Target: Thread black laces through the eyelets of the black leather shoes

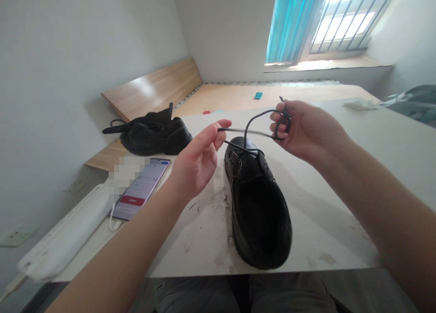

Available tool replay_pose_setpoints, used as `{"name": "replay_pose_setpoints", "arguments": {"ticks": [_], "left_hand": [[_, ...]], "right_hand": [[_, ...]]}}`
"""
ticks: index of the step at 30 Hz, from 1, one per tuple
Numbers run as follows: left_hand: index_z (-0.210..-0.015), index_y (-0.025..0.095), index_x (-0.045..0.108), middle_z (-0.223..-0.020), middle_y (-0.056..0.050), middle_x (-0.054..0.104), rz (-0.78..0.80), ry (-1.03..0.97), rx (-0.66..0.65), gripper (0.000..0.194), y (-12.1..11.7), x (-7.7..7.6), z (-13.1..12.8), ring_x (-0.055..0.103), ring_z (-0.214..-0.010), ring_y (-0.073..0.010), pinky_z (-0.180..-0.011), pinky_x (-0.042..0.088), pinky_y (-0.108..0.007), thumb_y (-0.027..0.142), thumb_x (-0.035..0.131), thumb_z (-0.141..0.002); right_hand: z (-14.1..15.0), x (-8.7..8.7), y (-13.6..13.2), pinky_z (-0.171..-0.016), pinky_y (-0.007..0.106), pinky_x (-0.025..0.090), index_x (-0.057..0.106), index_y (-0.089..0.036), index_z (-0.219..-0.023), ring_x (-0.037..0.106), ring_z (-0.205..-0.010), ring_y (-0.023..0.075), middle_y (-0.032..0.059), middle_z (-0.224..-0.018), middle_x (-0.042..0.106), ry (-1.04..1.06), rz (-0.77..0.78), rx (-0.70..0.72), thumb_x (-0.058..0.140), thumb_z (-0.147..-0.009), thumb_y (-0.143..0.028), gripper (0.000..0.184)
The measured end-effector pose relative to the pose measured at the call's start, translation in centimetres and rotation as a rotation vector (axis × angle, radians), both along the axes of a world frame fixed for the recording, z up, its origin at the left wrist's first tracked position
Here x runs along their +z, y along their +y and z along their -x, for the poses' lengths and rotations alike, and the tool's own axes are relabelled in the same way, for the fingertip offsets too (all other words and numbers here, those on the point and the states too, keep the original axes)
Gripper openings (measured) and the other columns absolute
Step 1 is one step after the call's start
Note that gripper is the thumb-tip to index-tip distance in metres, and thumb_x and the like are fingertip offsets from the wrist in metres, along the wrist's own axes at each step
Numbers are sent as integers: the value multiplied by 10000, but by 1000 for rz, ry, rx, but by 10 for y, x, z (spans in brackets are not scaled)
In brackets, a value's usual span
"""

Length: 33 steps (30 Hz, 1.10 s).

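- Primary item: 1 black leather lace-up shoe [257, 208] stands upright on its sole at the centre of the white-topped worktop [323, 213], with its stitched toe toward 6 o'clock.
- Lace: 1 dark shoelace [254, 132] rises from the top of the shoe's lacing and runs toward 12 o'clock, spanning the gap between both hands.
- Left hand [195, 161]: stands at 10 o'clock from the shoe, just above it and not touching it. The grip is closed to a pinch, with the thumb and index finger holding 1 strand of the lace.
- Right hand [306, 129]: stands at 2 o'clock from the shoe, also apart from it. The grip is partly closed, with the lace looped around the fingers [278, 124] and its tip [281, 98] projecting toward 12 o'clock.
- Second item: 1 black shoe [153, 136] rests at 10 o'clock from the primary shoe, with its own lace lying loose on top.
- Phone: 1 smartphone [139, 188] lies at 9 o'clock from the primary shoe, displaying a red button. A white cable [111, 220] runs from its lower end.
- Surroundings: a light wood panel [153, 88] extends behind the worktop. A window with a teal curtain [289, 27] is at 1 o'clock.
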<state>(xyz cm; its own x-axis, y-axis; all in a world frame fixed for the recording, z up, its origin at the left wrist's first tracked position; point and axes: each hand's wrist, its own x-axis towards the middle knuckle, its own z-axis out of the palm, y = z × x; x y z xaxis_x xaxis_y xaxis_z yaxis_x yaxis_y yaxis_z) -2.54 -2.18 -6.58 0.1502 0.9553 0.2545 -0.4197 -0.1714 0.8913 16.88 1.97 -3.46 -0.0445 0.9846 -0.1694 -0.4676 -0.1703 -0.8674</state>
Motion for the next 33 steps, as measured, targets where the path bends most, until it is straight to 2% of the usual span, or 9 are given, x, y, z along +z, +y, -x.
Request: {"name": "replay_pose_setpoints", "arguments": {"ticks": [3,8,10,13,16,20,22,26,33], "left_hand": [[-592,181,465,-818,-19,594,96,-93,37,366,2,3,0,591,-1012,-161,-965,439,-318,264,425,-946],[-590,169,492,-692,-5,527,132,-244,-140,425,5,5,5,606,-748,-121,-863,499,-285,254,374,-990],[-613,170,505,-645,8,499,142,-289,-157,424,5,7,6,603,-690,-119,-862,514,-301,262,358,-1000],[-638,172,511,-597,24,466,162,-302,-166,419,5,8,8,601,-645,-113,-849,530,-301,270,339,-1007],[-645,179,503,-568,34,433,153,-244,-163,380,6,6,10,635,-696,-130,-868,535,-321,288,385,-991],[-662,206,484,-552,38,361,186,-159,-120,320,8,2,12,672,-896,-191,-916,532,-394,347,459,-948],[-670,216,491,-538,39,312,180,-127,-96,310,9,2,12,671,-921,-199,-930,527,-407,357,453,-943],[-673,217,516,-521,46,277,126,-51,-52,309,7,3,9,673,-831,-192,-942,521,-407,382,474,-931],[-693,219,559,-505,59,307,84,-145,-15,303,9,13,19,582,-610,-110,-877,548,-324,346,479,-957]], "right_hand": [[-7,-4,8,-380,164,285,474,-178,-711,360,-448,52,-39,-588,436,60,36,-31,444,-877,-143,172],[-14,-1,14,-477,141,402,532,-161,-746,466,-517,29,-43,-624,476,197,-11,-118,472,-882,-90,165],[-16,-1,16,-559,141,463,562,-166,-785,504,-546,22,-50,-640,505,226,-15,-150,495,-901,-88,155],[-16,-2,17,-675,173,534,574,-182,-806,566,-607,41,-48,-633,527,250,13,-147,516,-921,-121,143],[-14,0,15,-713,206,557,550,-192,-786,625,-697,74,-27,-637,529,264,20,-113,479,-950,-140,186],[-11,2,11,-640,151,516,518,-189,-768,526,-547,33,-44,-624,481,218,-20,-65,450,-972,-130,223],[-10,0,10,-588,136,484,513,-187,-773,453,-488,26,-60,-606,440,164,-78,-44,481,-959,-137,196],[-8,-12,13,-503,163,418,530,-195,-833,439,-506,48,-49,-645,447,19,-150,22,602,-883,-196,88],[-13,-15,18,-415,187,276,508,-187,-805,340,-465,56,-42,-616,397,19,-42,49,541,-839,-147,62]]}}
